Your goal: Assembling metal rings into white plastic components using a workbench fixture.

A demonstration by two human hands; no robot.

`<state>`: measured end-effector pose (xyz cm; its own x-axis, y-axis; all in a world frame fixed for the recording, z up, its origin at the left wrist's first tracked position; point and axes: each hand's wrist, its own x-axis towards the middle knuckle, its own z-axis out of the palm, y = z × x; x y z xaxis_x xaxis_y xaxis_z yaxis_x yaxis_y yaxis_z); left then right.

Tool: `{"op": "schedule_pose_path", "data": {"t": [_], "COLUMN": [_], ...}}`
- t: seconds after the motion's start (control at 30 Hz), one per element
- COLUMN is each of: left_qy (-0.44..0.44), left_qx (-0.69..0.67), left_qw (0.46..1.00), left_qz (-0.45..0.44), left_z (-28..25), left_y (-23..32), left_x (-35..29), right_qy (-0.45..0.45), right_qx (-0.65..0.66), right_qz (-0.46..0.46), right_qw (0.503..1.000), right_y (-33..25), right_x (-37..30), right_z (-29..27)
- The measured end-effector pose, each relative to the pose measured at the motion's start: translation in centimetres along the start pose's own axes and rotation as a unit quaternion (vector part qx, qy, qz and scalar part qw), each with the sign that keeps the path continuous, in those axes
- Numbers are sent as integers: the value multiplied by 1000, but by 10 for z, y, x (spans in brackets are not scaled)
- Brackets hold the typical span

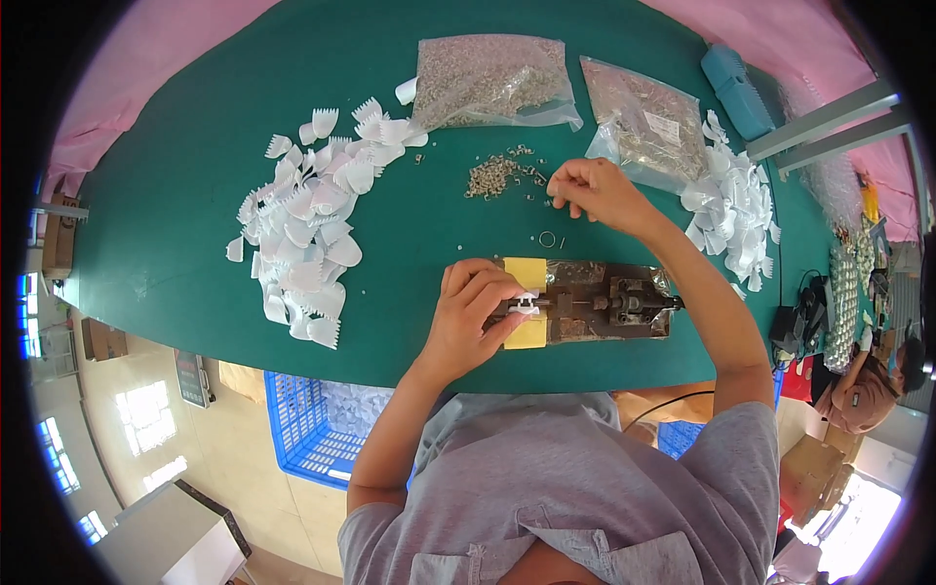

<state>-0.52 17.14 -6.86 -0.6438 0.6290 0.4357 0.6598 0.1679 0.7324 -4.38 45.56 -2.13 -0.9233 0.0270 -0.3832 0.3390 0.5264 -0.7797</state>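
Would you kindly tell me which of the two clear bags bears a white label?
The right bag, next to the blue box: a white label shows on it, and none shows on the left bag.

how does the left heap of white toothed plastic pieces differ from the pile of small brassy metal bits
The left heap of white toothed plastic pieces spreads wide; the pile of small brassy metal bits is compact. The heap's pieces are broad, the pile's bits tiny. The pile lies near the right hand, the heap farther away. Both lie loose on the green table.
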Motion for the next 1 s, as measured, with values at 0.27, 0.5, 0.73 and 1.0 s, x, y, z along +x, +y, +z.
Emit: {"op": "schedule_pose_path", "data": {"t": [0.27,0.5,0.73,1.0], "left_qy": [-1,-8,-1,7], "left_qx": [-5,4,7,-4], "left_qw": [1000,1000,1000,1000], "left_qz": [2,1,11,7], "left_z": [0,-2,0,1], "left_y": [0,1,-1,-1], "left_x": [-1,0,0,0], "right_qy": [96,105,56,-26], "right_qx": [-90,-224,-273,26], "right_qz": [-110,-265,-236,-149], "right_qw": [985,932,931,988], "right_y": [21,27,20,-25], "right_x": [0,-20,-17,-81], "right_z": [7,29,26,50]}}
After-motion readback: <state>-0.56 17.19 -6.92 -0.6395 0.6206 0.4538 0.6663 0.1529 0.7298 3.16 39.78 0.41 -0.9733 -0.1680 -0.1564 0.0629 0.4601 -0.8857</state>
